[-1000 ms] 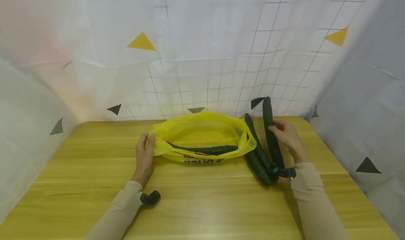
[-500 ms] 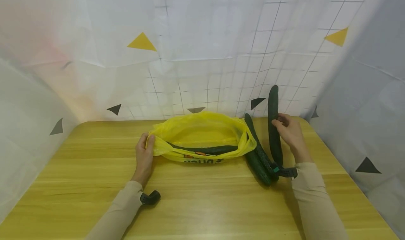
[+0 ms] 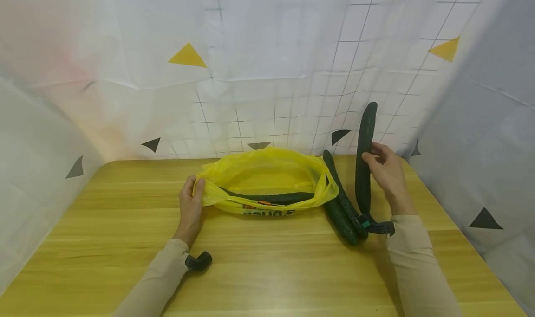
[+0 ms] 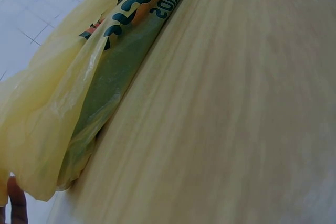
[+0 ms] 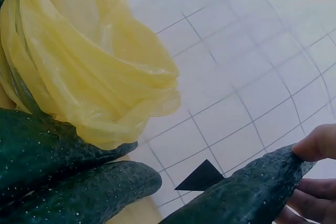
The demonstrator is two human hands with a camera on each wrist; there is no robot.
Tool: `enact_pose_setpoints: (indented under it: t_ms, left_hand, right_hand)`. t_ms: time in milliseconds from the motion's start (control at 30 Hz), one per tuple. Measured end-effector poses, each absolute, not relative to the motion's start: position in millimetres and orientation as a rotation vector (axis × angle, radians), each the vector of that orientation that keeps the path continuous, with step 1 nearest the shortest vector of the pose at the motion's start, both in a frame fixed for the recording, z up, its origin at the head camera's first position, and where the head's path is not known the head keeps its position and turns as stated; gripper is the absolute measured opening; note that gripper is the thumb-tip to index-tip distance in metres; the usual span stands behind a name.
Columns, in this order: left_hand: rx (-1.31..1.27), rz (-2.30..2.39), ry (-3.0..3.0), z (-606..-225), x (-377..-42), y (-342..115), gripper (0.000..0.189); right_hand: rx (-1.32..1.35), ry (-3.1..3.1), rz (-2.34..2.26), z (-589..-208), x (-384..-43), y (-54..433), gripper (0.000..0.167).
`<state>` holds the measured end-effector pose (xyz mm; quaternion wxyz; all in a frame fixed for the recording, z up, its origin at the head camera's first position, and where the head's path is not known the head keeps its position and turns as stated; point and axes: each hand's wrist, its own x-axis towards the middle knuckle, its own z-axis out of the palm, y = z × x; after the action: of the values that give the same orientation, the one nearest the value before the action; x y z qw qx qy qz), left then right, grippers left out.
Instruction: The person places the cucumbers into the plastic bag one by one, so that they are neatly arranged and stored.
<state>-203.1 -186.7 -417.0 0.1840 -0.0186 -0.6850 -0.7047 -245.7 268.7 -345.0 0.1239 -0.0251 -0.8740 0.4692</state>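
My right hand [image 3: 386, 168] pinches a long dark green cucumber [image 3: 365, 154] between thumb and fingers, holding it nearly upright above the table. At the left end of a yellow plastic bag [image 3: 267, 161], my left hand [image 3: 192, 208] grips the rim. The bag's mouth gapes toward me, and a cucumber [image 3: 284, 198] lies lengthwise inside. Just right of the bag, two cucumbers [image 3: 340, 222] lie side by side on the table, their far part partly covered by the bag's edge. The right wrist view shows the held cucumber [image 5: 247, 192] beside that pair.
Everything rests on a wood-grain table [image 3: 267, 270]. White sheeting with grid lines [image 3: 267, 99] hangs behind it, and more sheeting closes in the left and right sides. Black cameras [image 3: 199, 261] are strapped to both wrists.
My right hand has raised the cucumber off the table, moving it up and slightly right, and it now stands more upright. The left hand and the bag look unchanged.
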Motion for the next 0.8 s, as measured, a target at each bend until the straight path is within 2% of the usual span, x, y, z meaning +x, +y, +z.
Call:
enact_pose_setpoints:
  t_ms: [800]
  left_hand:
    - [-0.056,-1.940,-1.952,-415.9,-202.7,-185.6,0.025]
  right_hand:
    - [-0.118,-2.318,1.502,-329.6,-239.1,259.7,0.055]
